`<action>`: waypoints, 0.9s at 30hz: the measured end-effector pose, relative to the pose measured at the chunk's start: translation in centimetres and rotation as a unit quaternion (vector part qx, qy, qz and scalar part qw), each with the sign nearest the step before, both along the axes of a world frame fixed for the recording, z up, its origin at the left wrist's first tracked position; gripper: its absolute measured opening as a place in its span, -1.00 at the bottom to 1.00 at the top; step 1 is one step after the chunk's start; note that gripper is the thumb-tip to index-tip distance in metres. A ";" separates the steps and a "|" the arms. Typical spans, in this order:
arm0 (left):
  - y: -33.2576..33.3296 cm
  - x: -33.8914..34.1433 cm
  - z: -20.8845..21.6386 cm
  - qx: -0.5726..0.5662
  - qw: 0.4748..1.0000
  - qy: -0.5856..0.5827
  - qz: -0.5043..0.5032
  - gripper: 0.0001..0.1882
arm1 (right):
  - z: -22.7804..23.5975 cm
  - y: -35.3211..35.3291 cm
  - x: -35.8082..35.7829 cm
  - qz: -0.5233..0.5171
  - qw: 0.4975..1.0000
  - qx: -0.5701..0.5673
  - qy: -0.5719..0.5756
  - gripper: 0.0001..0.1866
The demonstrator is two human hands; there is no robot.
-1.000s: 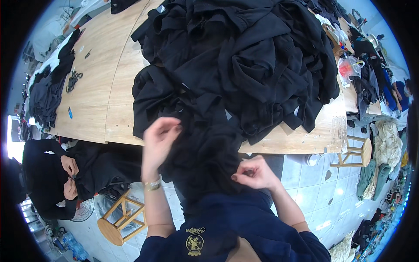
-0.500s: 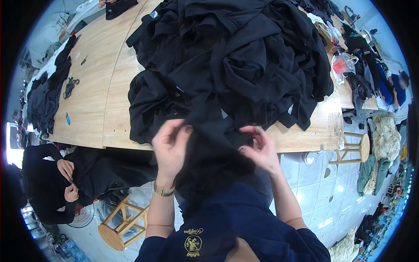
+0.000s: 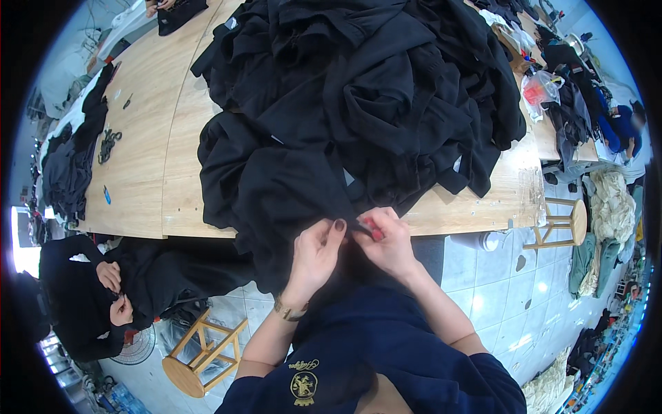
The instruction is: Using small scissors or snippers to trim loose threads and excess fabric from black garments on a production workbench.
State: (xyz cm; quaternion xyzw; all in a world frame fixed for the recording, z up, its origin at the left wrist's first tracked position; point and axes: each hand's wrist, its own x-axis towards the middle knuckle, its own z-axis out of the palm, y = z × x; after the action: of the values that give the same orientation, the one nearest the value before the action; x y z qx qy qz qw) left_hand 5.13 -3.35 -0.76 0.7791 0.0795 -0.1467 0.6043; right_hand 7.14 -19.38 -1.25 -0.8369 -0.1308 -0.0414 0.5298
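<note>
My left hand (image 3: 314, 255) is closed, thumb and fingers pinching the edge of a black garment (image 3: 289, 190) that hangs over the table's front edge. Close to its right, my right hand (image 3: 390, 245) grips a small red-handled tool (image 3: 373, 229), mostly covered by the fingers; its exact kind does not show. Both hands meet at the garment's edge, nearly touching. Beyond them a large heap of black garments (image 3: 379, 96) covers the middle of the table, with a few small pale labels sticking out.
Left on the wooden table (image 3: 141, 165) lie dark scissors (image 3: 109, 145) and a small blue tool (image 3: 107, 195). A co-worker in black (image 3: 69, 290) handles dark cloth at the left. Wooden stools (image 3: 183, 376) stand on both sides. A plastic bag (image 3: 541, 90) lies right.
My hands have come together from wide apart, the left moving right and the right moving left. The black garment now lies spread further left, and the red tool shows clearly in my right hand.
</note>
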 end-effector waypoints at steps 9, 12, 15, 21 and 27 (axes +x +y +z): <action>-0.3 2.1 -0.4 -0.466 0.869 0.049 0.161 -0.70 | -0.3 -2.4 -0.9 -0.083 0.996 -0.019 0.033 -0.68; -0.5 2.3 -0.3 -0.493 0.852 0.057 0.167 -0.68 | -1.1 -3.2 -0.6 -0.079 0.994 -0.069 0.016 -0.79; -1.0 2.6 0.7 -0.502 0.848 0.054 0.163 -0.67 | 0.1 -3.7 0.2 -0.096 0.976 0.043 0.193 -0.87; -1.6 2.7 0.8 -0.517 0.842 0.035 0.148 -0.74 | 0.3 -3.0 0.7 -0.153 0.976 0.108 0.110 -0.84; -2.2 2.3 0.5 -0.513 0.848 -0.001 0.137 -0.80 | 2.2 -1.7 0.4 -0.042 0.997 -0.067 -0.024 -0.69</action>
State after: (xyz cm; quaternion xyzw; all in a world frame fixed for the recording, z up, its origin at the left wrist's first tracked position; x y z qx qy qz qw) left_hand 7.46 -5.57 -0.26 0.3398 0.0981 -0.0814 0.9318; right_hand 7.52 -21.07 0.91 -0.8740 -0.1112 -0.0749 0.4670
